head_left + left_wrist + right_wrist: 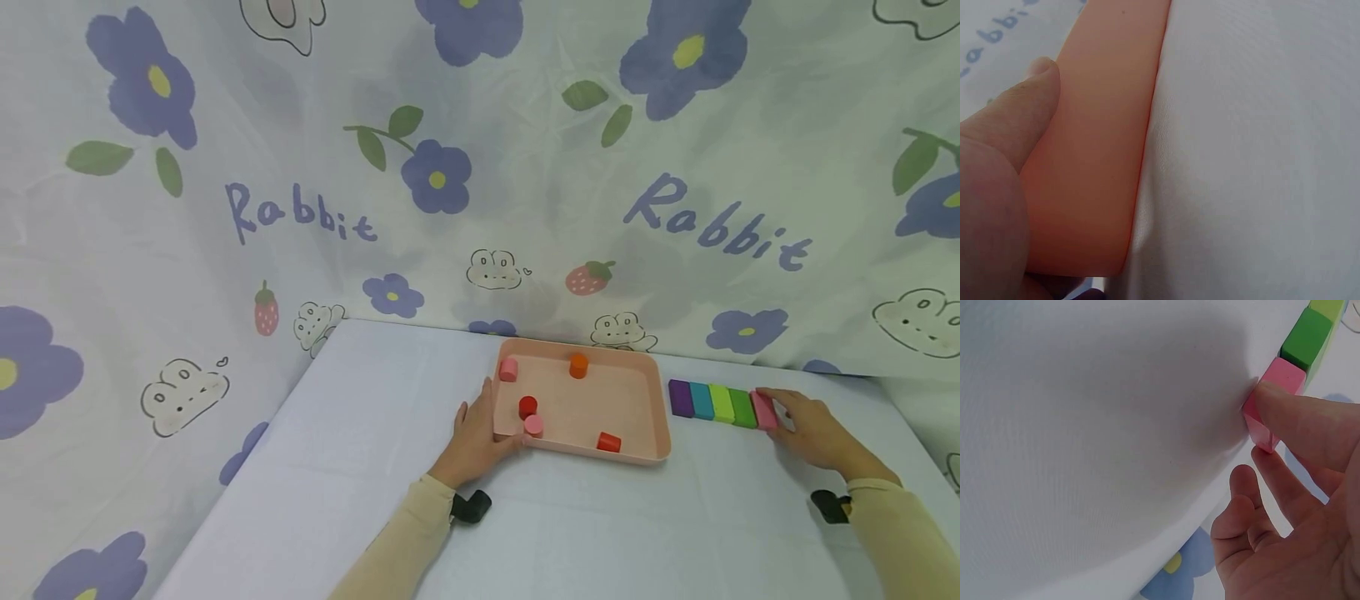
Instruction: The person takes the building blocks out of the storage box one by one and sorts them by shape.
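A shallow peach-coloured tray (592,454) lies on the white table. My left hand (474,442) holds its near left corner, the thumb (1029,106) laid against the front wall and the other fingers along the left side. To the right of the tray, a purple, a blue, a yellow-green, a green block (742,408) and a pink block (763,410) stand side by side in a row. The pink one ends the row on the right, pinched between thumb and fingers of my right hand (813,429). It sits against the green block in the right wrist view.
Inside the tray are small cylinders: an orange cylinder (578,366) at the back, a pink cylinder (508,369) at the back left, a red cylinder (528,406) beside another pink one, and a red cylinder (609,442) lying by the front wall. A patterned curtain (525,217) hangs behind the table.
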{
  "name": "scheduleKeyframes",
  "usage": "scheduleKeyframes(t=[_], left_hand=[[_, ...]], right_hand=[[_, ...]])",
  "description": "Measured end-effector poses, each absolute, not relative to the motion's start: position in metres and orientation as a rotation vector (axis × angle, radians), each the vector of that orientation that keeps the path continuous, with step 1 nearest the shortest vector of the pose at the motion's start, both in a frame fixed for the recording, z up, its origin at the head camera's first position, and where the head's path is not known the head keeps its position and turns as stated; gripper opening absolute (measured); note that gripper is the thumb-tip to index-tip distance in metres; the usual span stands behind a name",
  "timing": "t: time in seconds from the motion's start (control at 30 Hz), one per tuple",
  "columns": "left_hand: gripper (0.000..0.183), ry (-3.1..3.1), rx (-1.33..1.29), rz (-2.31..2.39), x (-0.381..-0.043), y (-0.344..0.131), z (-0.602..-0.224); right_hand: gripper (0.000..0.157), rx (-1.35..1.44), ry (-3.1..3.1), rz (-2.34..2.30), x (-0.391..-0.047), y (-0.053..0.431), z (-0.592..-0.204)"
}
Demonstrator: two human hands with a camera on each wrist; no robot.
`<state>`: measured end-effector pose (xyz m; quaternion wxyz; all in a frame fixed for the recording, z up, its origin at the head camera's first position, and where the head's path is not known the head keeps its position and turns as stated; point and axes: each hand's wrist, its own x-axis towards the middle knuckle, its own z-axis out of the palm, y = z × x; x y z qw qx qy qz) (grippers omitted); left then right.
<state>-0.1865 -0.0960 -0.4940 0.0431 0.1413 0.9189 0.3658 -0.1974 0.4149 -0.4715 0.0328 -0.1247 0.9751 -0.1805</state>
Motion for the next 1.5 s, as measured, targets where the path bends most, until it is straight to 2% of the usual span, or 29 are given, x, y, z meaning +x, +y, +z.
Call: scheduleKeyframes(t=[0.77,1.13,1.5], left_hand=[[0.111,2.815,0.434,1.098,-0.189,-0.094,-0.493],[0.112,2.796,0.404,1.114,-0.188,-0.094,-0.491],[0.113,2.803,0.411,1.12,-0.188,-0.095,-0.492]], right_hand=[[0.066,-0.411,3.034,-0.624,-0.195,0.418,-0.474],[0.071,-0.377,3.035,-0.624,-0.196,0.394,-0.457],[0.07,-0.587,3.073,-0.828,-0.194,0.363,-0.453]])
